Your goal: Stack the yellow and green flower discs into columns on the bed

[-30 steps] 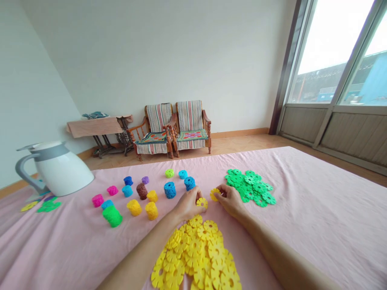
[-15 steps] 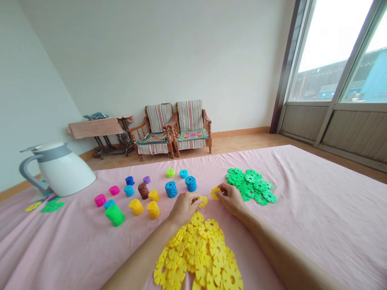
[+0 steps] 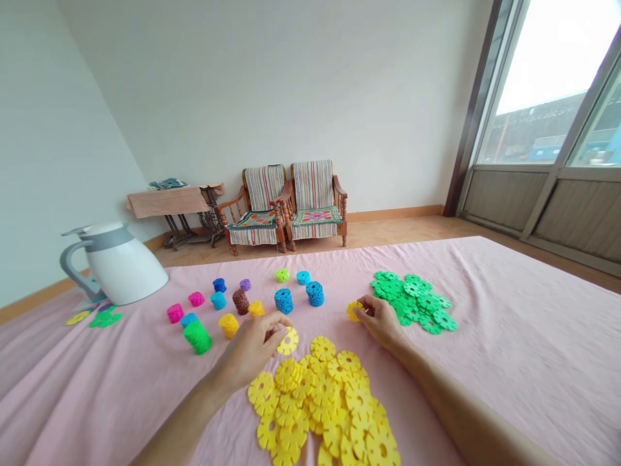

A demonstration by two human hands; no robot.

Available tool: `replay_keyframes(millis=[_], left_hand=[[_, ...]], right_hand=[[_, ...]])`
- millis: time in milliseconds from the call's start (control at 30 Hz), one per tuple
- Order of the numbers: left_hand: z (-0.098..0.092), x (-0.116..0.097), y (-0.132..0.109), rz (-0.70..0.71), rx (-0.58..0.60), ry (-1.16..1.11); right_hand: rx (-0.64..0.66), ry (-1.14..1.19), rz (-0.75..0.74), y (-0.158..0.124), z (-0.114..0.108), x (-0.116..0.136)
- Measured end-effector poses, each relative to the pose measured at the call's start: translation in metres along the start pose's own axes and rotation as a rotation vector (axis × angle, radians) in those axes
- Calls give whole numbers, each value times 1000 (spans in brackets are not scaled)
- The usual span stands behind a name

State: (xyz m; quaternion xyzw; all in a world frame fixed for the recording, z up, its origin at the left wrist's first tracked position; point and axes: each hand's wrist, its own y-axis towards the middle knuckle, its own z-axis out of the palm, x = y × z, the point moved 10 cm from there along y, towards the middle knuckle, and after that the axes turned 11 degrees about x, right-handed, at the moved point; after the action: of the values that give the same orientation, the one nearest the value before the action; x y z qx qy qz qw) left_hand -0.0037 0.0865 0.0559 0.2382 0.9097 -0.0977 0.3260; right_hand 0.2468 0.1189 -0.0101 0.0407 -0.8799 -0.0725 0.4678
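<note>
My left hand [image 3: 252,346] is closed on a single yellow flower-shaped disc [image 3: 288,341], held just above the far left edge of a heap of yellow discs [image 3: 325,401] on the pink cloth [image 3: 509,349]. My right hand [image 3: 381,320] rests on the cloth and pinches a small stack of yellow discs [image 3: 354,311], next to a heap of green discs [image 3: 414,302]. Beyond my left hand stand several short stacks of discs: a yellow stack [image 3: 228,325], a green stack [image 3: 197,337], a blue stack [image 3: 284,301] and others in pink, brown and purple.
A white jug with a grey handle [image 3: 119,264] stands at the back left, with a few loose green and yellow discs [image 3: 99,318] beside it. Two wooden armchairs [image 3: 288,207] and a small table [image 3: 169,204] stand by the far wall. Windows fill the right side.
My left hand has moved left and toward me with one yellow disc, away from my right hand. The right hand has stayed on its small yellow stack. The view has shifted slightly.
</note>
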Motion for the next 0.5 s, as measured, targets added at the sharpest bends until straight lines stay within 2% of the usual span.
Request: replay_keyframes(millis=[133, 300, 367, 433, 500], left_hand=[[-15, 30, -28, -67, 146, 137], [-34, 59, -43, -119, 119, 267], [-40, 57, -44, -136, 72, 345], [-41, 45, -43, -128, 20, 361], [-29, 25, -38, -74, 55, 253]], right_hand=[[12, 3, -13, -1, 2, 3], [25, 5, -19, -2, 4, 7], [34, 16, -23, -2, 5, 9], [52, 31, -30, -2, 9, 13], [77, 39, -37, -2, 16, 19]])
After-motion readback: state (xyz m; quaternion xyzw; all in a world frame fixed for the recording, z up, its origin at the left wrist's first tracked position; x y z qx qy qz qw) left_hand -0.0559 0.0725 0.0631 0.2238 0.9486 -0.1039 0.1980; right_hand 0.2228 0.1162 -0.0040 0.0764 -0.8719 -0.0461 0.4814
